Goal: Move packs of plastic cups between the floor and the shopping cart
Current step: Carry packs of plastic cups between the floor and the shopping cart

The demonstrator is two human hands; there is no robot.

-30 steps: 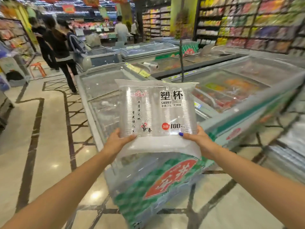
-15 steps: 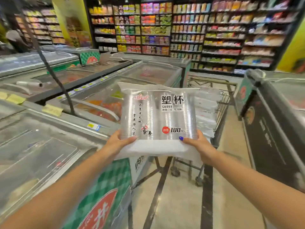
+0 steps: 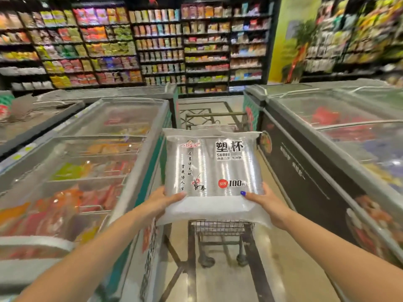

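A person stands in a supermarket aisle with both arms stretched forward, holding a pack of plastic cups [image 3: 212,168] up in the air; the left hand [image 3: 162,201] grips its lower left corner, thumb curled over the front and the other fingers hidden behind the plastic; the right hand [image 3: 265,203] grips the lower right corner the same way, a blue-painted thumbnail pressed on the front face. The pack is upright, its printed side toward the person, with a red spot and "100 PCS" near the bottom; a loose flap of clear plastic hangs below the hands. It is held above the shopping cart [image 3: 220,228], whose wire basket and wheels show beneath it and whose far rail shows just above the pack's top edge; whether anything lies in the basket I cannot tell, since the pack covers it. A glass-topped freezer chest [image 3: 91,162] runs along the left of the aisle; another freezer [image 3: 340,136] runs along the right; stocked shelves [image 3: 152,46] fill the far wall; the floor [image 3: 222,282] is pale tile with dark lines.
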